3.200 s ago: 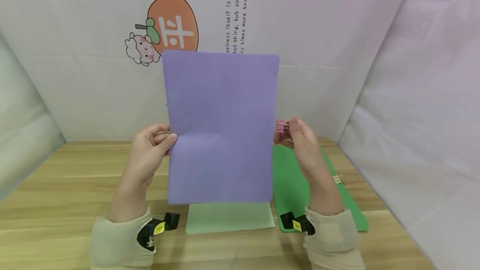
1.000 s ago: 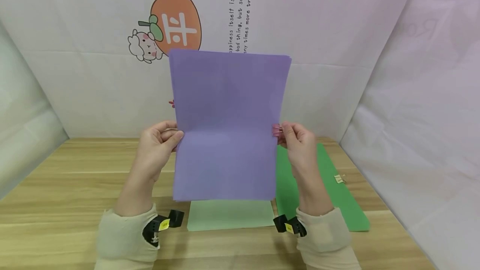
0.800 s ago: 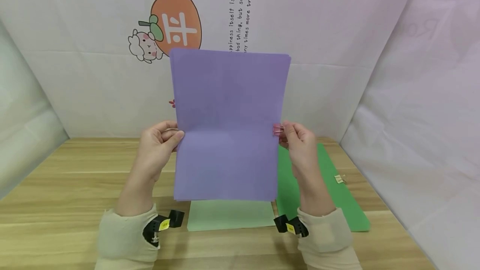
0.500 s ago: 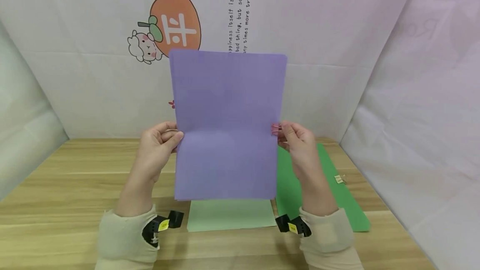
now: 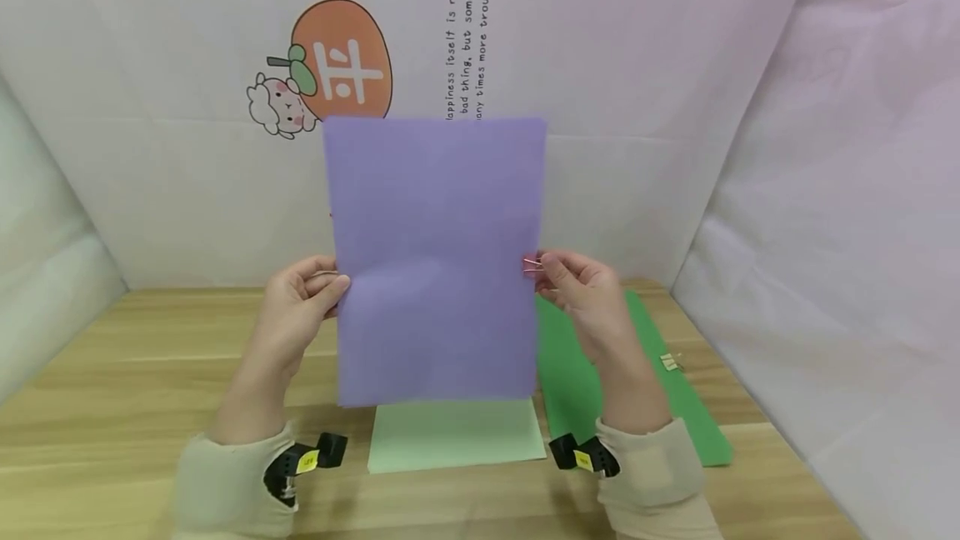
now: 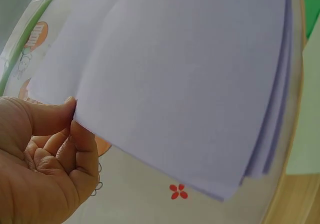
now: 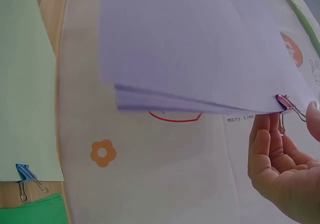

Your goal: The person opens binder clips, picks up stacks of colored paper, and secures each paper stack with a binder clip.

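A stack of purple paper [image 5: 438,207] is held upright above the table. At its left long edge my left hand [image 5: 300,294] pinches the sheets between thumb and fingers. A pink binder clip [image 7: 283,102] bites the opposite edge about midway, its wire handles spread apart. My right hand [image 5: 581,290] holds the clip by these handles, thumb on the near side and fingers behind. In the right wrist view the sheets fan slightly apart at their lower corner, away from the clip. The left wrist view shows the layered sheets bending from the left thumb [image 6: 52,118].
Light green paper [image 5: 457,438] lies on the wooden table [image 5: 150,407] below the stack, with a blue binder clip [image 7: 25,173] on its edge. Green paper [image 5: 686,407] with a pale yellow binder clip [image 5: 670,362] lies to the right. White printed cloth [image 5: 622,198] stands behind.
The pink clip, first held beside the right edge in my right hand, has come onto that edge. Lately the stack and both hands shift slightly left and down in view, as does the background.
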A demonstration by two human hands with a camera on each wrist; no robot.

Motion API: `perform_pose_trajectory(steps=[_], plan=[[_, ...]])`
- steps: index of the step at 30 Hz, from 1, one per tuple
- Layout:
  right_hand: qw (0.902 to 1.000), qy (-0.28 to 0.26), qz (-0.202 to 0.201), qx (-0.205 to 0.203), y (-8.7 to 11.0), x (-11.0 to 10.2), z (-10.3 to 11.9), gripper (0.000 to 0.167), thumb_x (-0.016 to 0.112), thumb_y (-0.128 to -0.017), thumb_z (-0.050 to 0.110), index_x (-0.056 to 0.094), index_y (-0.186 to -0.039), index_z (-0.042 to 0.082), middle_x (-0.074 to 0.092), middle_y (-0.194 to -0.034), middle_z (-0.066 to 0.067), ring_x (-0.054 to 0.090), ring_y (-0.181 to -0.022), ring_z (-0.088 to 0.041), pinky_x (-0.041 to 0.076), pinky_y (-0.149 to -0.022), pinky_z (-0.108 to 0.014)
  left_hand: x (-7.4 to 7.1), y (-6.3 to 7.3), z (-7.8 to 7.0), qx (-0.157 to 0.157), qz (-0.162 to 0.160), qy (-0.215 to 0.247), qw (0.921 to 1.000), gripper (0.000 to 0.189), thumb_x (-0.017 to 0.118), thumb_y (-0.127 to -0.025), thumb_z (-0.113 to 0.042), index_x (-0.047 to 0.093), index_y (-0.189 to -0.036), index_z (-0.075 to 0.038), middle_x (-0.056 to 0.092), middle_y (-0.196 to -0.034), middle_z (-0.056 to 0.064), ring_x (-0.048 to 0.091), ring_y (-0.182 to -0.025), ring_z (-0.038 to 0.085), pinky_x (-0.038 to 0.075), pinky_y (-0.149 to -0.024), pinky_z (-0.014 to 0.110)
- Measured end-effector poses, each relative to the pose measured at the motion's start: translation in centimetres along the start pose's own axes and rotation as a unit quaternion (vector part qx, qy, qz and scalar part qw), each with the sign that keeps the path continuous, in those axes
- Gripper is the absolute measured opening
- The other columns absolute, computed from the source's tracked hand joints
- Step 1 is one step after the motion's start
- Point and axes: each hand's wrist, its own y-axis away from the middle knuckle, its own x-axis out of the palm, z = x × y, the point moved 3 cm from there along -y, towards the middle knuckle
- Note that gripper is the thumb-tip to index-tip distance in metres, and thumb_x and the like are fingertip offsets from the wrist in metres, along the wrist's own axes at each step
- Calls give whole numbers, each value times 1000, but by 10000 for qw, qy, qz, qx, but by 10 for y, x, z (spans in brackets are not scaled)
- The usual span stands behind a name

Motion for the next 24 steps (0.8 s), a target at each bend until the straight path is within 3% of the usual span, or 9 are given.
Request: perform_pose_trajectory(steps=[6, 12, 24], plan=[[9984, 267, 494, -7, -5, 9, -2, 41, 56, -102, 15, 53, -130, -15, 73, -91, 14, 67, -86, -7, 56, -86, -22, -15, 1, 4, 54, -46, -213, 9997, 22, 56, -100, -6, 56, -119, 5, 70, -81, -26, 63, -75, -3, 54, -71, 16], [9957, 216, 890, 130, -11, 20, -6, 40, 58, -101, 14, 54, -129, -15, 73, -93, 10, 67, -88, -8, 56, -87, -23, -32, 3, 3, -40, -39, -585, 9983, 38, 56, -102, -10, 47, -133, 10, 68, -84, -30, 63, -80, -6, 54, -72, 15], [9923, 281, 1114, 471, -19, 42, -14, 36, 59, -101, 16, 58, -125, -11, 71, -89, 5, 66, -85, -11, 56, -91, -28, -59, 7, 2, 36, 61, -1202, 9927, 38, 56, -102, -13, 48, -131, 10, 66, -88, -31, 65, -82, -7, 56, -73, 14]])
